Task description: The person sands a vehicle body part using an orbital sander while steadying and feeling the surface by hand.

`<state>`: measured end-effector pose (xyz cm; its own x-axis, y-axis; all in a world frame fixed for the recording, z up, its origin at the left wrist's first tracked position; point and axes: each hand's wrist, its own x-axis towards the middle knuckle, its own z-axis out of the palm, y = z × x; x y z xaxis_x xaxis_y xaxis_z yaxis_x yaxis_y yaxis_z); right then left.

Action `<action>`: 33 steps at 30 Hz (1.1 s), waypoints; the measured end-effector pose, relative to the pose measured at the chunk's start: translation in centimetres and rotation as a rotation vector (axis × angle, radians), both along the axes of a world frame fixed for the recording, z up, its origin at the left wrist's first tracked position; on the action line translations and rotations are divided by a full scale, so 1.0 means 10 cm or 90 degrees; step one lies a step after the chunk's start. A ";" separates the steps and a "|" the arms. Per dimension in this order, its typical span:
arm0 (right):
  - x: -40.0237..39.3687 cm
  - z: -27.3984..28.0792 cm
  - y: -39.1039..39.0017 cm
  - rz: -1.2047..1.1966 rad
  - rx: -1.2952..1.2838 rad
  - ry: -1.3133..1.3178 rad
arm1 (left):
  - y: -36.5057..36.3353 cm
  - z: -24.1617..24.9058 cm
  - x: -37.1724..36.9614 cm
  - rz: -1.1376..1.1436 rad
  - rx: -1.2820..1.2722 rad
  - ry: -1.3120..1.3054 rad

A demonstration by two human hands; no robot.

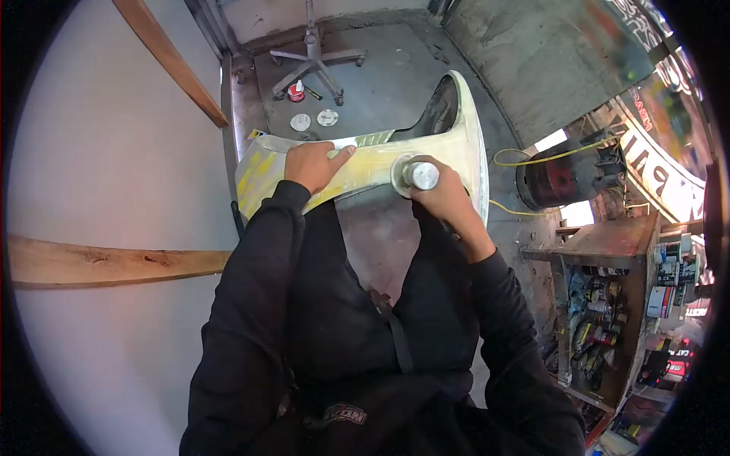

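A long curved panel [357, 163], pale with yellow patches, lies across the person's lap, its right end flaring into a tall curved rim. My left hand [310, 165] rests on the panel's left half, thumb stretched apart from the fingers, pressing on its surface. Toward the right, my right hand [445, 190] is wrapped round a round sanding tool [422, 175] with a silvery knob, whose disc sits flat against the panel. The fingers of that hand are partly hidden behind the knob.
A wheeled chair base [313, 61] stands on the floor ahead, near a red tin [296, 93] and two round discs [327, 118]. A dark tank [563, 176] with a yellow hose is at right, above a wooden shelf [608, 235] of cans. Wooden beams [114, 261] cross the left wall.
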<state>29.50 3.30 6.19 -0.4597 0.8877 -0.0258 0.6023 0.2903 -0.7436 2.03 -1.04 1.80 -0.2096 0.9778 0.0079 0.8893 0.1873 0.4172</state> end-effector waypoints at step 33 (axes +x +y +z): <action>-0.03 -0.01 -0.02 0.014 0.034 -0.002 | 0.02 0.01 0.02 -0.006 -0.011 0.003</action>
<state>29.22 3.12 6.14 -0.4794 0.8774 0.0205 0.5971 0.3432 -0.7250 2.19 -0.83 1.89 -0.2009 0.9796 -0.0083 0.8931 0.1867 0.4093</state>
